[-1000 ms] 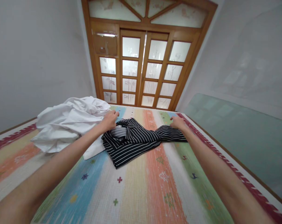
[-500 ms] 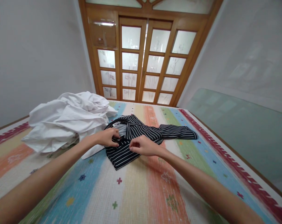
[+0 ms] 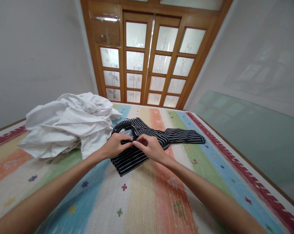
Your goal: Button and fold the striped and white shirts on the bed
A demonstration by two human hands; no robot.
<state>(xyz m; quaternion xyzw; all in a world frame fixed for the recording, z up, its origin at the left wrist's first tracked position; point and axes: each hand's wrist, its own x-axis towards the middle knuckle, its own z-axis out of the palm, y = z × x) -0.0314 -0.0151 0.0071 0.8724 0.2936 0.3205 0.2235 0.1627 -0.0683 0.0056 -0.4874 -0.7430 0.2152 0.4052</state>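
Observation:
A black shirt with thin white stripes (image 3: 131, 161) lies on the patterned cloth in front of me, partly folded, one sleeve stretched to the right. My left hand (image 3: 116, 144) pinches the dark edge near the shirt's neck opening, thumb against fingers. Close beside it, my right hand (image 3: 150, 147) pinches at the same dark edge, and the thumbs of both hands nearly meet. The fingers cover the bit of fabric between them. A grey inner side of the shirt shows within the opening, just beyond my left fingers.
A heap of white fabric (image 3: 69, 125) lies to the left, close to the shirt. Beneath everything spreads a striped, multicoloured cloth (image 3: 113, 201). Wooden doors with glass panes (image 3: 147, 61) stand beyond the far edge. A pale green panel (image 3: 246, 136) runs along the right wall.
My hands have come together at the shirt's neck opening: the left moved right, the right moved slightly up. The dark edge is now pinched between them. The view has tilted slightly.

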